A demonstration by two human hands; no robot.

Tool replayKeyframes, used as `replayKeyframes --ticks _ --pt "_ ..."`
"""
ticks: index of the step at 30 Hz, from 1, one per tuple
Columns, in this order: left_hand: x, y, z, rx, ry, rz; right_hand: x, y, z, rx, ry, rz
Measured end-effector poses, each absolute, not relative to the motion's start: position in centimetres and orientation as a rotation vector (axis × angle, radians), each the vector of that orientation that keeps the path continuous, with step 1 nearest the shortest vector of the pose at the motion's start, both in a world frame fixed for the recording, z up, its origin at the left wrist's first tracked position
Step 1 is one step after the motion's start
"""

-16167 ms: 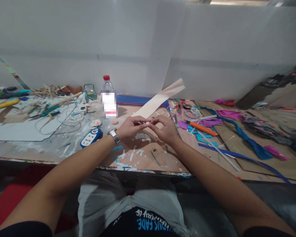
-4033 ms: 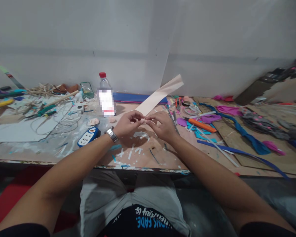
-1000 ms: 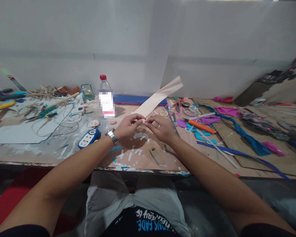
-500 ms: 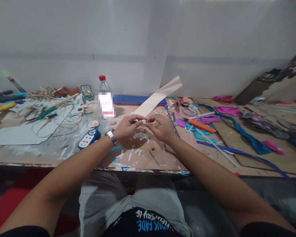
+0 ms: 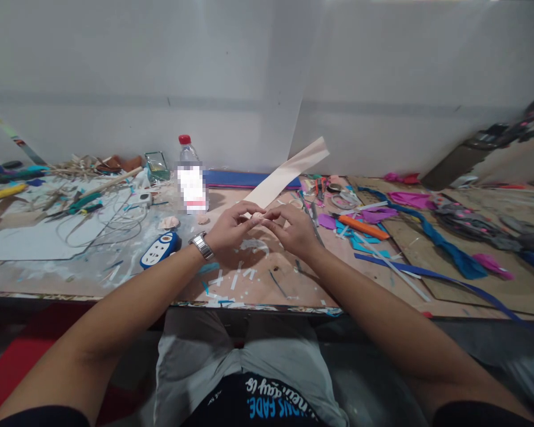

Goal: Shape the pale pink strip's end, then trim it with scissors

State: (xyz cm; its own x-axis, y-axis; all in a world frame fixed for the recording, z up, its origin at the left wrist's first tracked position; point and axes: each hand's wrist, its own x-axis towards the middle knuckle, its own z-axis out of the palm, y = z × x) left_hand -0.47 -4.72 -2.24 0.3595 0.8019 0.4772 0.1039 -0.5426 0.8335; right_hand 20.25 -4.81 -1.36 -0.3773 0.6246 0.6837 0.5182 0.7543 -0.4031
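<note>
Over the middle of the workbench, my left hand (image 5: 238, 226) and my right hand (image 5: 292, 228) meet at the fingertips. Both pinch a small pale peach paper roll (image 5: 258, 217), mostly covered by fingers and thumbs. Behind the hands a long cream paper strip (image 5: 287, 172) slants up to the right; whether it joins the roll cannot be made out. Two similar peach paper pieces lie left of my left hand: a larger ruffled paper piece (image 5: 168, 223) and a smaller paper roll (image 5: 203, 219). A metal watch circles my left wrist.
A bottle with a red cap (image 5: 190, 184) stands behind my left hand, a blue-and-white power strip (image 5: 160, 250) nearer. To the right lie an orange utility knife (image 5: 364, 226), paper scraps and a blue strip (image 5: 445, 279). Wires and tools cover a white board (image 5: 40, 243) at left.
My fingertips have shifted slightly on the peach roll, with the right fingers now higher over it. The arms and the things on the bench stay about the same.
</note>
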Motion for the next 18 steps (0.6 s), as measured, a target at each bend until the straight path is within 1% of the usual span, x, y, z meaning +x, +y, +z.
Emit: replayKeyframes --ticks 7,12,18 --pt "-0.37 -4.77 -2.26 1.867 0.77 1.187 20.17 -4.88 -1.22 -0.824 -2.074 0.151" --pt "-0.34 -4.63 -2.57 1.774 0.801 1.233 20.24 -4.58 -1.65 -0.813 -2.076 0.14" --pt "-0.48 -4.47 -2.38 1.813 0.777 1.186 20.23 -4.61 -1.65 -0.824 -2.068 0.133"
